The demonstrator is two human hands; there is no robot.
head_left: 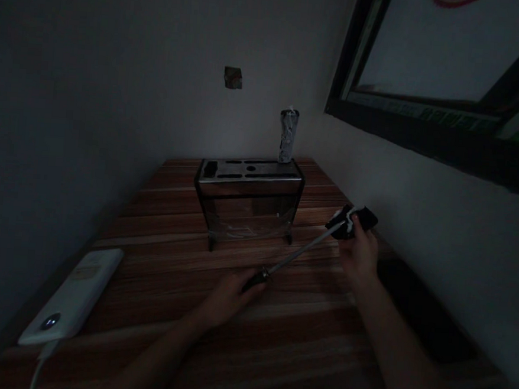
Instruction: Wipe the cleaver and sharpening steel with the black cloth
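My left hand (pixel 235 293) is wrapped round the dark handle of a honing steel (pixel 302 249). Its thin rod slants up and away to the right. At the rod's far end, my right hand (pixel 360 246) grips a black cloth (pixel 351 220) with white patches or string on it, and the rod's tip meets this cloth. Whether the cloth wraps all round the tip I cannot tell. Beyond both hands stands a knife block (pixel 252 173) with a slotted metal top, dark side frames and a clear front panel. Its slots hold no visible knives.
On the wooden table (pixel 158 306), a white power strip or charger (pixel 77 291) with a cable lies at left. An upright grey and black object (pixel 287 136) rises behind the block's right end. A dark flat thing (pixel 420 306) lies along the right wall, beneath a dark window frame (pixel 424 123).
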